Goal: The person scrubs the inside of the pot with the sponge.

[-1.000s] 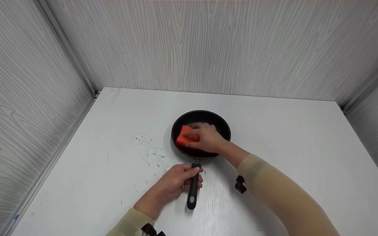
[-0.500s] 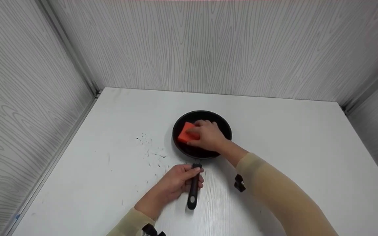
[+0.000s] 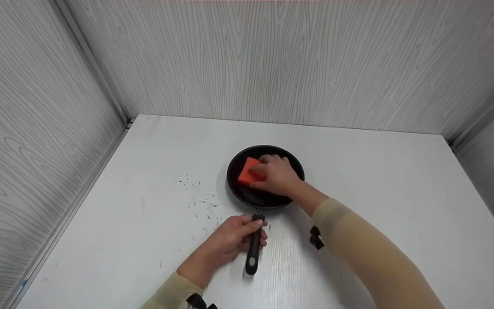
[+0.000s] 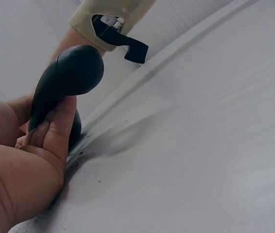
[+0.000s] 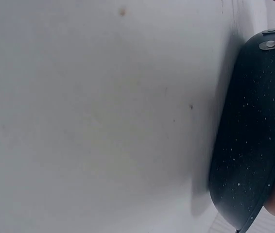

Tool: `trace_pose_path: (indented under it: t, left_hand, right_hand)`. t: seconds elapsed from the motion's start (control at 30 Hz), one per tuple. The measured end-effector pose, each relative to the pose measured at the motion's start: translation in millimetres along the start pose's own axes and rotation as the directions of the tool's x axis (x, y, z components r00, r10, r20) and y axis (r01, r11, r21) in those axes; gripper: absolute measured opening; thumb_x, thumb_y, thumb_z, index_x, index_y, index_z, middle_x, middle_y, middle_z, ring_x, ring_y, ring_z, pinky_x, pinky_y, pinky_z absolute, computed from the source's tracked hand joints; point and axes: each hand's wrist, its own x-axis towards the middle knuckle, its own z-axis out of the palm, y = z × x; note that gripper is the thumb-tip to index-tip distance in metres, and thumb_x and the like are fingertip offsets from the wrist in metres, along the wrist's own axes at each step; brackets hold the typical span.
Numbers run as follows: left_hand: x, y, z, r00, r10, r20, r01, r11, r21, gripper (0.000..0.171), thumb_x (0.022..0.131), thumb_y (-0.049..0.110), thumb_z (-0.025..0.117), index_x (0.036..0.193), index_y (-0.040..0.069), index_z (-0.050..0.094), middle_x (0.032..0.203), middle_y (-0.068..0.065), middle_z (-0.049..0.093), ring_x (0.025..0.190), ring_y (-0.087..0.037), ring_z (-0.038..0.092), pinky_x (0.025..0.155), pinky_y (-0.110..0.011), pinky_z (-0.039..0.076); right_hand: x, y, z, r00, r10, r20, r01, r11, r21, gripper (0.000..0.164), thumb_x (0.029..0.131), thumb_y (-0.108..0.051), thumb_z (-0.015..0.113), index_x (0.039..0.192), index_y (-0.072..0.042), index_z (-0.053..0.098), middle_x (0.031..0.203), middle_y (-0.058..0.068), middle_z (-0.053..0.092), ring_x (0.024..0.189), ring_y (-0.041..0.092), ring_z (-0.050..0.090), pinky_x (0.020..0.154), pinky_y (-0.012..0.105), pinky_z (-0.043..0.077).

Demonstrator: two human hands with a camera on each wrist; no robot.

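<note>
A black frying pan (image 3: 253, 198) sits on the white table, its handle (image 3: 253, 253) pointing toward me. My left hand (image 3: 232, 237) grips that handle near the pan, thumb on top and fingers wrapped underneath. In the left wrist view the rounded end of the handle (image 4: 77, 70) sticks out past the fingers. Inside the pan, my right hand (image 3: 279, 176) holds an orange sponge (image 3: 247, 173) against the bottom, fingers curled over its right part. The right wrist view shows the pan's speckled outer wall (image 5: 249, 126), which hides most of the hand and the sponge.
Dark crumbs and smudges (image 3: 204, 201) are scattered on the white table (image 3: 384, 189) left of the pan. Wood-grain panels (image 3: 255, 60) rise at the back and on both sides.
My right hand has slid the sponge slightly up and to the right within the pan. The left hand keeps its grip on the handle.
</note>
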Motion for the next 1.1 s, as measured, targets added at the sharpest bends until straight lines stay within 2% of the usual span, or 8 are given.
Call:
trace_pose_path:
  t: [0.2,0.53,1.1]
  left_hand:
    - [-0.3,-0.4,0.7,1.0,0.001,-0.002,-0.001,1.0,-0.007,0.038,0.105,0.019,0.071,0.126,-0.013,0.064,0.089,-0.01,0.074,0.079,-0.017,0.075,0.079,-0.034,0.064]
    - [0.7,-0.6,0.7,1.0,-0.005,-0.018,0.006,1.0,0.017,0.039,0.104,0.02,0.071,0.126,-0.012,0.065,0.09,-0.011,0.073,0.079,-0.017,0.074,0.078,-0.035,0.064]
    - [0.0,-0.3,1.9,1.0,0.0,-0.017,0.0,1.0,0.021,0.038,0.104,0.019,0.071,0.125,-0.012,0.065,0.09,-0.012,0.074,0.079,-0.018,0.075,0.079,-0.035,0.064]
  right_hand:
    - [-0.4,6.2,-3.6,1.0,0.012,0.024,-0.011,0.999,-0.033,0.051,0.096,-0.055,0.075,0.138,-0.027,0.072,0.148,0.015,0.058,0.132,0.037,0.053,0.106,0.058,0.043]
    - [-2.7,17.2,-10.2,0.998,0.007,0.06,-0.005,0.999,-0.035,0.049,0.098,-0.05,0.075,0.138,-0.023,0.071,0.15,0.017,0.057,0.137,0.039,0.052,0.112,0.066,0.039]
    - [-8.0,28.3,-18.8,0.995,0.019,0.093,-0.01,0.996,-0.089,0.05,0.096,-0.05,0.077,0.138,-0.023,0.071,0.147,0.017,0.058,0.133,0.038,0.056,0.104,0.06,0.042]
